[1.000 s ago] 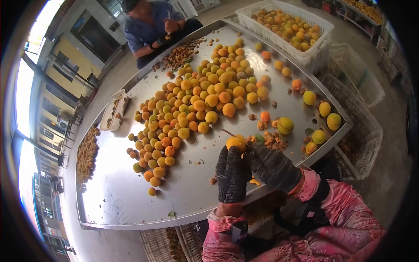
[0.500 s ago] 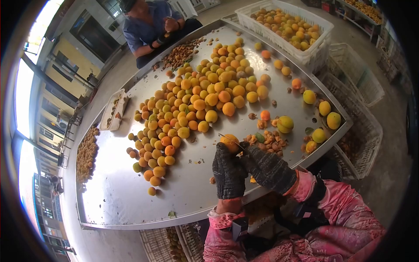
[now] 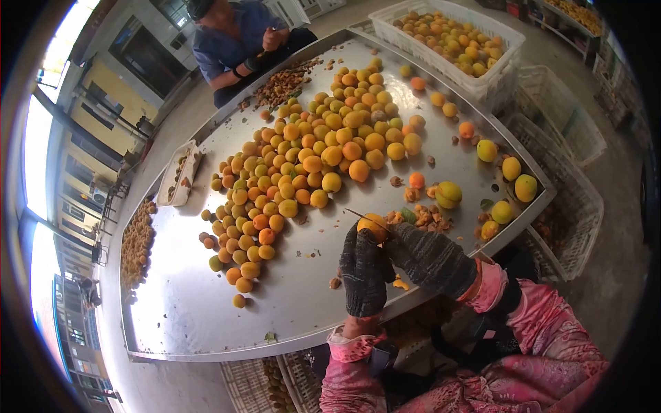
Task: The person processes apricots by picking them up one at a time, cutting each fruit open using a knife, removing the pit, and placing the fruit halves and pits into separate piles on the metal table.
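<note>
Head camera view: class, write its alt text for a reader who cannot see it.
A gloved left hand holds an orange-yellow fruit, the gloved right hand against it, over a metal table where a large fruit pile is spread. Beyond are a person in blue and a white crate of fruit.

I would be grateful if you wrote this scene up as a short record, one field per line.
Left hand: gloved, holding a yellow-orange fruit
Right hand: gloved, close against that fruit; its grip is unclear
Thin dark strip: sticking out at the fruit, type unclear
Table: metal, raised rim
Main pile: yellow, orange and greenish fruit, mid-table
Brown pieces: heaped just beyond the right hand
White crate: filled with fruit, beyond the table's edge
Other person: blue shirt, across the table
</note>
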The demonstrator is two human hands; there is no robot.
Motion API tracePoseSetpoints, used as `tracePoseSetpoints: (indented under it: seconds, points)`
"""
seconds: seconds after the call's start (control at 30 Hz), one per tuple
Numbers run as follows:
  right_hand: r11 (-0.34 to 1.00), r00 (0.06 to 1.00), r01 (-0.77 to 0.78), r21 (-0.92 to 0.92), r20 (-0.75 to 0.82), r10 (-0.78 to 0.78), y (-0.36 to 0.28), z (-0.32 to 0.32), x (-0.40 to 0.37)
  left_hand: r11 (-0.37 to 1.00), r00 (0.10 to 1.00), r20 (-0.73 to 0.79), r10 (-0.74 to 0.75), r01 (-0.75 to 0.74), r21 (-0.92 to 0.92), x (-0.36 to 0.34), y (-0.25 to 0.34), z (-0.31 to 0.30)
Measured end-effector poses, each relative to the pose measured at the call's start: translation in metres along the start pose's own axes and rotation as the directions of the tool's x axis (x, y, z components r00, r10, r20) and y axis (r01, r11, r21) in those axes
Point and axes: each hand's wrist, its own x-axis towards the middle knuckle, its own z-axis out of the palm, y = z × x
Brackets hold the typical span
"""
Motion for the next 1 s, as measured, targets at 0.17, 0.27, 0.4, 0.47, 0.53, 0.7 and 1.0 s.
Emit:
tracePoseSetpoints:
  seconds: [0.17,0.27,0.4,0.47,0.53,0.7,1.0]
  points:
    - [0.987,0.994,0.000,-0.163,-0.104,-0.017,0.009,0.018,-0.008,0.979,0.975,-0.102,-0.200,0.194,-0.063,0.004,0.013,0.010]
    - [0.893,0.932,0.338,-0.296,-0.025,-0.361,0.029,0.016,-0.010,0.282,0.688,0.246,0.683,-0.558,0.780,0.014,-0.017,-0.017]
    - [0.944,0.990,-0.139,0.300,0.054,0.129,-0.006,0.003,0.003,0.991,0.990,-0.048,-0.133,0.133,-0.006,0.003,0.009,-0.003]
    - [0.637,0.871,-0.482,0.601,0.252,0.422,-0.006,0.006,0.004,0.993,0.992,-0.047,-0.118,0.118,-0.005,0.004,0.011,-0.001]
    - [0.968,0.972,0.221,-0.117,-0.054,-0.229,0.017,0.017,-0.002,0.995,0.993,-0.053,-0.102,0.102,-0.005,0.004,0.011,-0.001]
    - [0.969,0.995,0.023,-0.246,-0.093,-0.047,-0.004,0.025,-0.001,0.889,0.942,-0.160,-0.296,0.210,-0.406,0.012,0.001,0.005]
    - [0.997,0.996,-0.071,0.001,-0.059,0.071,0.005,0.039,-0.003,0.945,0.956,-0.179,-0.231,0.177,-0.277,0.016,-0.015,-0.008]
